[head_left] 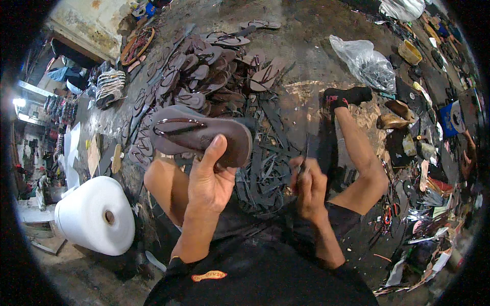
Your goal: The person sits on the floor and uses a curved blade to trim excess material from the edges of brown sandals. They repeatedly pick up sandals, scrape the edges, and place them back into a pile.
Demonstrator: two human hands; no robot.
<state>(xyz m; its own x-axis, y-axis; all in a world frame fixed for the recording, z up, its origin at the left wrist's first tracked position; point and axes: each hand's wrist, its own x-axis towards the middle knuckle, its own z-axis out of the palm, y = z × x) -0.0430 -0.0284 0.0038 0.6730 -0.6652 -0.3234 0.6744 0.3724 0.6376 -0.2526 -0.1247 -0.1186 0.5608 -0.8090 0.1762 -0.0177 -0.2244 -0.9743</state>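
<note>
My left hand (212,186) grips a brown flip-flop (196,136) with a glossy dark strap, thumb pressed on the footbed near one end. The sole faces up and lies roughly level in front of me. To the right, my right hand (310,187) is closed around what looks like a knife (307,148), its thin dark blade pointing away from me and partly blurred. The knife is apart from the flip-flop. Between my legs lies a heap of dark cut-off strips (263,178). Beyond the held flip-flop spreads a large pile of similar flip-flops (189,71).
A big white roll of sheet material (94,217) stands at my left. Clear plastic bags (365,64) lie at the far right, near a yellow container (410,52). Tools and scraps (390,217) litter the floor on the right. My bent legs flank the strips.
</note>
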